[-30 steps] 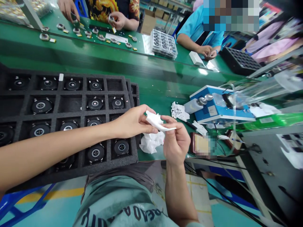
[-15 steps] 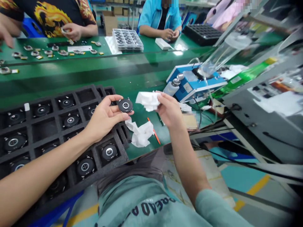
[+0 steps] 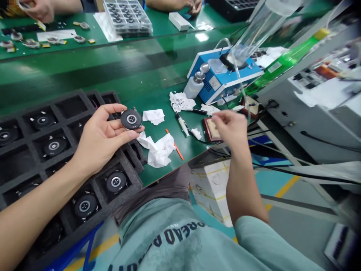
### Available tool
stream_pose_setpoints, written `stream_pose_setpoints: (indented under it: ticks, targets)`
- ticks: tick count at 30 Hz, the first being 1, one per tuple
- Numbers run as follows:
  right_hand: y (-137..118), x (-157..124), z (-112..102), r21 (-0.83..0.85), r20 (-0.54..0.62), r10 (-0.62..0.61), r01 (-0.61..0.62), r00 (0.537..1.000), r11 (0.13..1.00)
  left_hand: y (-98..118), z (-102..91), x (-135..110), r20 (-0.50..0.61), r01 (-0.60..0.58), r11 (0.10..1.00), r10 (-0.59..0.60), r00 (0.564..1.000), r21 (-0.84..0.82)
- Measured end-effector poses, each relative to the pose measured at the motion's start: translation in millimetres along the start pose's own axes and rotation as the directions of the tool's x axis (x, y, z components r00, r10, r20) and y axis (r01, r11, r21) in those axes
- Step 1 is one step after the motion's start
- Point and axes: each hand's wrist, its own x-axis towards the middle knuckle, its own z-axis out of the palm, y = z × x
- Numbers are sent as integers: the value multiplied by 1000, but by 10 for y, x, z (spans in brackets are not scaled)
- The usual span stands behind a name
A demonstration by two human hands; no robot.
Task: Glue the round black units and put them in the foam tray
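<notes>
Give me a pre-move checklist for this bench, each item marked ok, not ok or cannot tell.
1. Round black component held in the left hand: ok.
2. Its face free of dirt: cannot tell, too small to see.
3. Right hand pinching anything: cannot tell.
4. Bare pocket in the black foam tray: ok, one shows.
5. Crumpled white tissue near the hands on the green bench: ok.

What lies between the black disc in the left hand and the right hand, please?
In the head view, a white tissue and a syringe lie there on the green bench.
</notes>
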Motion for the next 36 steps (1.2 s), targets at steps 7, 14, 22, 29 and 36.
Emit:
stream_pose_setpoints:
  ticks: [7,14,22,29,36]
  targets:
    - [-35,-274,284,-212,245,108,-56,963,976,34,27,-10,29,6,998,-8,1000,57]
    - [-41,-193,305,-97,277,80,-55,958,994,40,21,-15,21,27,999,-28,999,45]
    - [-301,868,162,-17,-109,-58,57,992,998,61,-2,-21,42,52,998,-53,998,23]
    - [-631,1640,416,-418,161,-239,285,958,862,24,-23,-33,53,64,998,-62,997,-24]
    - [-618,1565,584,-424,139,-168,212,976,881,-3,-48,-58,91,66,994,-58,994,-90]
